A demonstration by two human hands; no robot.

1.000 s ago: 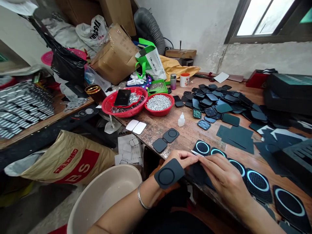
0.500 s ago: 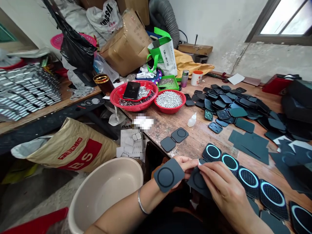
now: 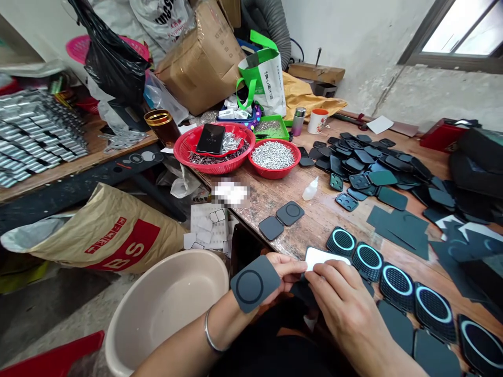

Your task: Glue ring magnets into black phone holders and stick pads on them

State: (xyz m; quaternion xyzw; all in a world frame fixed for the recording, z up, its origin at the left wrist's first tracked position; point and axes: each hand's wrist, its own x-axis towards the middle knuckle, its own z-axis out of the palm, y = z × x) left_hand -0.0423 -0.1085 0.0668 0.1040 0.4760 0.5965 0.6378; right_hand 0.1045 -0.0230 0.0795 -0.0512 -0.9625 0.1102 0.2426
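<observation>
Between my hands is a dark sticker sheet with a white face [image 3: 323, 255]; part of its dark side shows low under my fingers. My left hand [image 3: 286, 268] pinches its left edge between thumb and fingers. The fingertips of my right hand [image 3: 349, 309] are closed on the sheet's near edge and cover part of it. A dark grey rounded sticker with a black ring [image 3: 254, 285] lies across the back of my left hand and wrist. Beyond my hands, an unfolded dark two-panel pad [image 3: 290, 213] rests on the table.
A row of ringed black pads [image 3: 368, 261] runs along the right front of the table [image 3: 310, 230]. Behind are dark sheets [image 3: 404, 233], a heap of black parts [image 3: 365, 157], a small dropper bottle [image 3: 310, 188] and red baskets [image 3: 275, 173]. A beige tub [image 3: 168, 303] stands at lower left.
The sheet between my hands has turned or parted so that a wide white face now shows; before, only a small white corner was visible. Both hands sit slightly further left in view.
</observation>
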